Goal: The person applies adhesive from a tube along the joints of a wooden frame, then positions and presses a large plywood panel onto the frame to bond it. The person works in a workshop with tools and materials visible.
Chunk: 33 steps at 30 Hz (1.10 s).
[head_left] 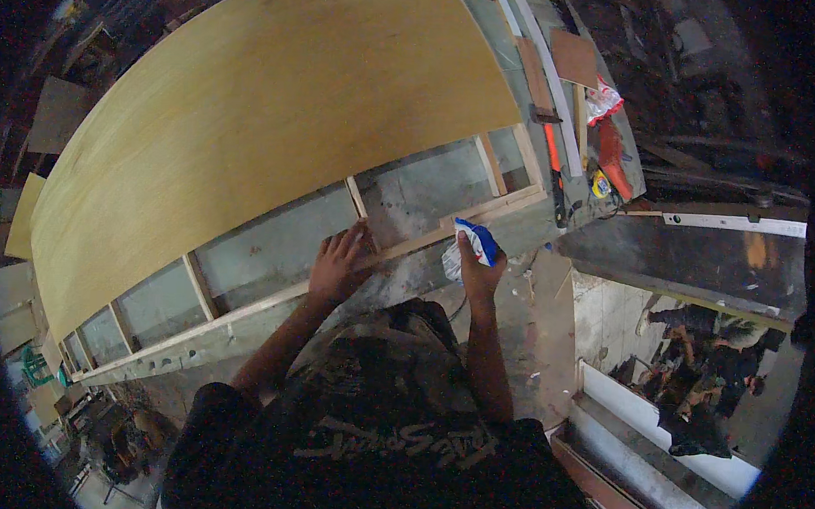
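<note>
My right hand (pixel 481 271) is closed around a crumpled white-and-blue plastic packet (pixel 454 257), held just over the near edge of a wooden frame (pixel 510 203). To its left, my left hand (pixel 335 268) rests with spread, slightly bent fingers by a short crosspiece (pixel 356 199) where it meets the near rail. The fingertips touch the wood there, and I see nothing held in them. A large yellowish plywood sheet (pixel 286 125) covers the far part of the frame. Between sheet and rail, several crosspieces and the grey tabletop show.
Along the table's right end lie an orange handsaw (pixel 552 150), long strips (pixel 557 80), a yellow tape measure (pixel 601 183), an orange-red tool (pixel 614 158) and a red-white bag (pixel 603 102). A level (pixel 736 224) lies on a dark surface farther right. White boards (pixel 626 410) stand at lower right.
</note>
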{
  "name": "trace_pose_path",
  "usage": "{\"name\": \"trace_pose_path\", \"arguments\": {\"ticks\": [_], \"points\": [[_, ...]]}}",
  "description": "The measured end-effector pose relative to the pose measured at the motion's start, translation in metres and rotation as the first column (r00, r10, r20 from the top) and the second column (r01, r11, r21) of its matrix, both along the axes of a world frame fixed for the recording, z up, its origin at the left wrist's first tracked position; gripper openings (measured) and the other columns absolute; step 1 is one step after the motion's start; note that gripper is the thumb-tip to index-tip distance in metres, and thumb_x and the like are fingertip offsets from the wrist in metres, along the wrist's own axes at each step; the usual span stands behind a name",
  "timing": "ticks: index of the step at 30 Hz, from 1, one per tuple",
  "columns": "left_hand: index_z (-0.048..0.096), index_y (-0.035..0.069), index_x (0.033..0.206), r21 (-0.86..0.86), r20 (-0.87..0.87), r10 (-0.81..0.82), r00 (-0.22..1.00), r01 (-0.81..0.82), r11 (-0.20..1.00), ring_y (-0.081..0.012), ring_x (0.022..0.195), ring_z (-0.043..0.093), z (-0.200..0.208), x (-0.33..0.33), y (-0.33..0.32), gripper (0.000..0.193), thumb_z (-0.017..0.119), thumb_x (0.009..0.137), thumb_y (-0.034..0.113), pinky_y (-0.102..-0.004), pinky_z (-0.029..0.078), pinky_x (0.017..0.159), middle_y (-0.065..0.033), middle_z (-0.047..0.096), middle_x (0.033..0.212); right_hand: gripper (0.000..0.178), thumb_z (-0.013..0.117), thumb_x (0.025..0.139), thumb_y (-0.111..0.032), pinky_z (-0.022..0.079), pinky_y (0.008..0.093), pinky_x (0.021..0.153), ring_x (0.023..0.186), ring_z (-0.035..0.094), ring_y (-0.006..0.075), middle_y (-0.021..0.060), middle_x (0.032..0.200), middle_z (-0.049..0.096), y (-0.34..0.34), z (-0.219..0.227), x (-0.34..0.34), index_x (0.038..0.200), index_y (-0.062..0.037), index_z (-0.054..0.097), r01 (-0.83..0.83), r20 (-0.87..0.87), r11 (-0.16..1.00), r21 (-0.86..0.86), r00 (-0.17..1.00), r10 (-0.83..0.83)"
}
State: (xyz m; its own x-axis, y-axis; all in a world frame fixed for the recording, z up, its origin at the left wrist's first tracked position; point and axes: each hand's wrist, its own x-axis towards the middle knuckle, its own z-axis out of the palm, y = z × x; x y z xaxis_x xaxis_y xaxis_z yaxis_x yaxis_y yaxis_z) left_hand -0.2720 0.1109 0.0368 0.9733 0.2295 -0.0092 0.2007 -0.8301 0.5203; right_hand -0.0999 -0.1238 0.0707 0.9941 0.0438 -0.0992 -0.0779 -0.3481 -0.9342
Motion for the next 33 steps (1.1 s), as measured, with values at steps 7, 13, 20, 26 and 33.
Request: {"name": "trace_pose_path", "arguments": {"ticks": [7,13,20,26,33], "points": [[0.051,0.010,0.147,0.032,0.036,-0.080,0.996,0.079,0.996,-0.0302,0.137,0.049,-0.006,-0.005,0.004,0.076,0.079,0.082,0.035,-0.0502,0.040,0.112,-0.0034,0.035,0.166,0.026,0.084,0.088,-0.019,0.054,0.0326,0.080,0.085,0.067,0.0143,0.0068,0.094,0.075,0.014,0.015,0.001,0.100,0.0016,0.076,-0.045,0.000,0.989,-0.143,0.999,0.045],[0.059,0.010,0.139,0.052,0.159,-0.085,0.984,0.077,0.996,-0.0294,0.131,0.055,-0.010,-0.006,0.000,0.064,0.079,0.083,0.032,-0.0505,0.043,0.108,-0.0023,0.045,0.160,0.027,0.084,0.087,-0.022,0.054,0.0321,0.077,0.082,0.067,0.0142,0.0062,0.093,0.076,0.013,0.013,0.002,0.101,0.0002,0.076,-0.056,0.033,0.990,-0.127,0.998,0.060],[0.065,0.019,0.134,0.136,0.210,-0.196,0.958,0.170,0.976,-0.0297,0.132,0.055,-0.012,-0.011,0.001,0.049,0.073,0.087,0.029,-0.0535,0.045,0.106,-0.0026,0.055,0.151,0.031,0.086,0.084,-0.026,0.055,0.0321,0.069,0.074,0.070,0.0158,0.0086,0.088,0.076,0.003,0.002,0.012,0.097,-0.0001,0.077,-0.054,-0.026,0.982,-0.182,0.998,0.050],[0.068,0.016,0.126,0.203,0.286,-0.250,0.925,0.197,0.959,-0.0273,0.125,0.060,-0.007,-0.013,0.002,0.042,0.072,0.085,0.021,-0.0487,0.049,0.099,-0.0027,0.060,0.146,0.029,0.085,0.084,-0.025,0.057,0.0340,0.071,0.074,0.072,0.0179,0.0096,0.083,0.077,-0.002,0.005,0.020,0.092,0.0014,0.077,-0.096,0.028,0.984,-0.153,0.994,0.102],[0.070,0.014,0.121,0.157,0.342,-0.224,0.912,0.180,0.971,-0.0247,0.119,0.063,-0.003,-0.009,0.001,0.039,0.073,0.082,0.014,-0.0466,0.051,0.093,-0.0033,0.064,0.137,0.030,0.086,0.084,-0.025,0.055,0.0330,0.069,0.071,0.070,0.0157,0.0089,0.082,0.076,-0.003,0.014,0.030,0.096,0.0011,0.078,-0.118,0.071,0.960,-0.252,0.988,0.140]]}}
